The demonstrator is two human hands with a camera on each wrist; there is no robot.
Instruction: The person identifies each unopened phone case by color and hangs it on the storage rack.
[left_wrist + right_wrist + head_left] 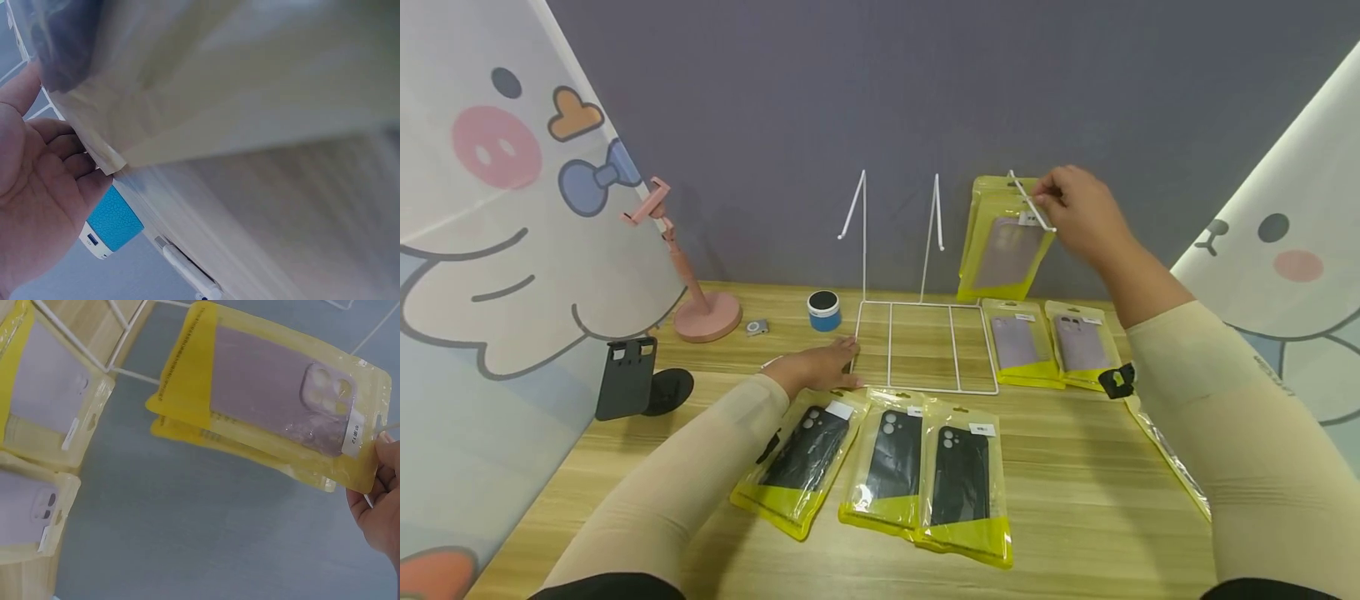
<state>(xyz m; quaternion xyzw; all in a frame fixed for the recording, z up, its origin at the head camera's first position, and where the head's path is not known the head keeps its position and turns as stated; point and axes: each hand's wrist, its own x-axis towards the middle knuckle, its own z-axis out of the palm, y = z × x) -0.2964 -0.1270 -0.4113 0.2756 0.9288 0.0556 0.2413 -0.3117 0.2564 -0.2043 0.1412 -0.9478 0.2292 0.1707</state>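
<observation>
My right hand (1078, 208) pinches the upper edge of a clear-and-yellow bag with a purple phone case (269, 387), thumb in front and fingers behind. That bag hangs at the right hook (1033, 204) of a white wire rack (921, 389), with another yellow bag behind it. At the rack's left side, my left hand (820, 367) holds the base wire; its fingertips are partly hidden in the left wrist view. Bagged black phone cases (962, 475) lie in front of the rack. Bagged purple cases (1018, 342) lie to its right.
A blue-and-white cylindrical speaker (824, 312) stands left of the rack, near a small silver clip device (757, 327). Farther left are a pink phone stand (703, 315) and a black phone holder (625, 379). A grey wall (760, 125) rises behind the table.
</observation>
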